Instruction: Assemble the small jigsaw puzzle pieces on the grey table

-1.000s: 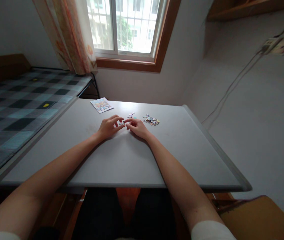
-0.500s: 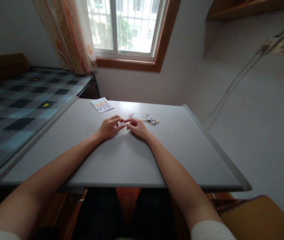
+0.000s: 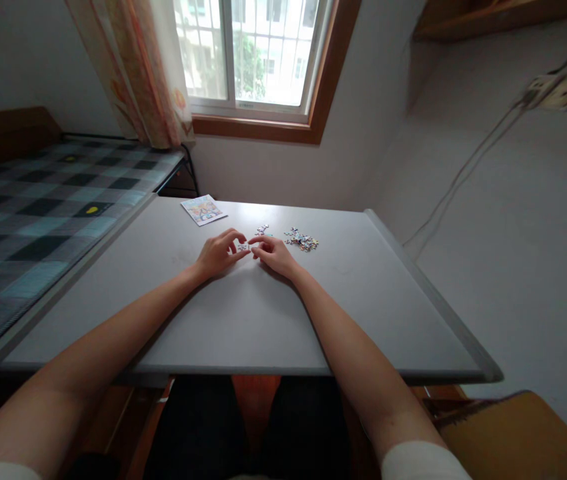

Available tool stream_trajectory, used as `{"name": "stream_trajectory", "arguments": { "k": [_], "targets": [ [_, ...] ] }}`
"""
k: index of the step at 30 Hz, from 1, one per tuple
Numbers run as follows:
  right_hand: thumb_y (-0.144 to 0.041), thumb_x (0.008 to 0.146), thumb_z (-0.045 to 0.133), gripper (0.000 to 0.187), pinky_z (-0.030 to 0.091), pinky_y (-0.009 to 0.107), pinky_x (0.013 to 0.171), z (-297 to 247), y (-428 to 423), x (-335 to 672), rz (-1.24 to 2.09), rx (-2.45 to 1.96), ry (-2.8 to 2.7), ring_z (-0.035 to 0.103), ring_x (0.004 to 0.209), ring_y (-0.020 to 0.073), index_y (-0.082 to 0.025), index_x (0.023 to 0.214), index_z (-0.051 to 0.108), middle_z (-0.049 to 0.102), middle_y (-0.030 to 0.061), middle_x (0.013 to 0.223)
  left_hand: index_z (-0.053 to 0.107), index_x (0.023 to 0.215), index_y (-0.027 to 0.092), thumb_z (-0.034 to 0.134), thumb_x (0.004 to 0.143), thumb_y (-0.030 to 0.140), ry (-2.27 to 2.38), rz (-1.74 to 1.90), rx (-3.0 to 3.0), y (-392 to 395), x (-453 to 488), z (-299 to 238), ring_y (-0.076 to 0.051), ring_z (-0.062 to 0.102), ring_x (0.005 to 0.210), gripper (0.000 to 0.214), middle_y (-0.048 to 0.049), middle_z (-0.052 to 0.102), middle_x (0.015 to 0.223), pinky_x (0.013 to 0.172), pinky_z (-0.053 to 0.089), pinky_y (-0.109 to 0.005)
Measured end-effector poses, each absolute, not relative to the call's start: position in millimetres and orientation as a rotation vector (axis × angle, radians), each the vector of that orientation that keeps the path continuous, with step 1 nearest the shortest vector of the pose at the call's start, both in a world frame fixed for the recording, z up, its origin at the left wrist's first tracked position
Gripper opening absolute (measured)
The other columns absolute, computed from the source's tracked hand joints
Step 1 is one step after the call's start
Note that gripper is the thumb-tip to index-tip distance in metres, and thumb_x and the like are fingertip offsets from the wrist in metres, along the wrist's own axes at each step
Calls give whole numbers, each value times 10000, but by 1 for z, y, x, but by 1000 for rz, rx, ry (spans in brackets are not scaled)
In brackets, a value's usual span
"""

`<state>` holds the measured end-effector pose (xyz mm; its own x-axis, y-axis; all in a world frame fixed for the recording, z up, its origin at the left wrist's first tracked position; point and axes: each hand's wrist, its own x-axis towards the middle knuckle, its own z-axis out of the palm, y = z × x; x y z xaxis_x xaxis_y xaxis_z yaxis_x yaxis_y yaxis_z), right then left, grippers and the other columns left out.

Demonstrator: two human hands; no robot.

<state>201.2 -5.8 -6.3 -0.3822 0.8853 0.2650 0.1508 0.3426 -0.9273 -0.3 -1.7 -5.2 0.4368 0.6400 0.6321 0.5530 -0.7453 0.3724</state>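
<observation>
Over the middle of the table, my left hand (image 3: 220, 253) and my right hand (image 3: 276, 255) face each other with fingertips almost meeting. A curved gap shows between the left thumb and index finger. The right thumb and index finger are drawn together around a tiny jigsaw piece (image 3: 248, 247), mostly hidden at the fingertips. Just behind the left fingers, a few joined-looking jigsaw pieces (image 3: 242, 247) lie on the table. Farther back is a small group of pieces (image 3: 262, 230). A larger loose pile of jigsaw pieces (image 3: 304, 241) lies to the right of my right hand.
A printed picture card (image 3: 204, 210) lies at the back left of the white table (image 3: 243, 327). A bed with a checked cover (image 3: 63, 200) stands on the left, a wooden seat (image 3: 518, 433) at the lower right. The window (image 3: 248, 60) is beyond the table.
My left index finger has lifted slightly away from the small piece between the hands, widening its gap to the thumb. The right hand has hardly moved.
</observation>
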Motion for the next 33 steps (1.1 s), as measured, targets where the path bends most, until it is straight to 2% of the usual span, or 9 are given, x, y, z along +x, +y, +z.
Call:
{"name": "stream_trajectory", "arguments": {
  "k": [3, 18, 26, 33],
  "targets": [
    [-284, 771, 599, 241, 396, 219, 546, -6, -6, 201, 1104, -928, -1765, 496, 542, 92, -153, 961, 670, 573, -37, 596, 635, 899, 181, 636, 861, 433, 1086, 1207, 2594, 0, -1, -7, -65, 610, 586, 254, -23, 645, 961, 553, 480, -191],
    [-280, 776, 581, 234, 406, 222, 559, -7, -5, 200, 1070, -939, -1772, 514, 548, 96, -143, 941, 673, 585, -30, 594, 677, 890, 178, 610, 882, 428, 988, 1224, 2628, -1, -1, -6, -73, 605, 587, 259, -39, 655, 912, 550, 491, -195],
    [-280, 774, 587, 245, 410, 224, 556, -5, -7, 201, 1073, -934, -1768, 510, 538, 97, -141, 957, 673, 575, -33, 589, 635, 1053, 192, 623, 878, 407, 1022, 1244, 2609, -4, 0, -3, -64, 587, 580, 277, -22, 655, 917, 547, 486, -184],
    [-268, 776, 587, 213, 411, 224, 561, -7, -5, 201, 1085, -957, -1768, 515, 533, 92, -139, 915, 682, 598, -23, 599, 636, 1036, 199, 615, 880, 424, 1021, 1210, 2617, -4, 0, -4, -63, 602, 588, 275, -25, 648, 971, 569, 494, -192]
  ]
}}
